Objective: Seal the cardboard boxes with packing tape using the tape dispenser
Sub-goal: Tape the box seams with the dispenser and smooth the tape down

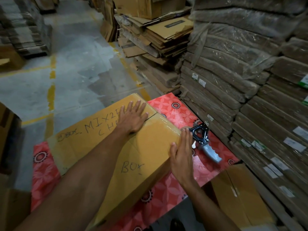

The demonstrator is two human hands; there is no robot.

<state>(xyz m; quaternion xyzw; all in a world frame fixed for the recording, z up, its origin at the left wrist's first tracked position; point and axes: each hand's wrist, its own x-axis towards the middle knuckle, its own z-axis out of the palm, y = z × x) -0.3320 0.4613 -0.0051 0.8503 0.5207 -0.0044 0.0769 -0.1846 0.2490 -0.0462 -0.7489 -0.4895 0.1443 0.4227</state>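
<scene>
Box (150,147), flaps closed, contents hidden, left hand (133,118) flat on top

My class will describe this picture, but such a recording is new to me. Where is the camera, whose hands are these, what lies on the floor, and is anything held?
No machine here: a person wears one camera on the head, looking down, so both arms are the wearer's own. The left hand lies flat on top of a cardboard box. The right hand presses flat against the box's right end. The box sits on a red mat on the floor. The tape dispenser lies on the mat beside the box; neither hand holds anything. Stacks of flat cardboard stand to the right.
</scene>
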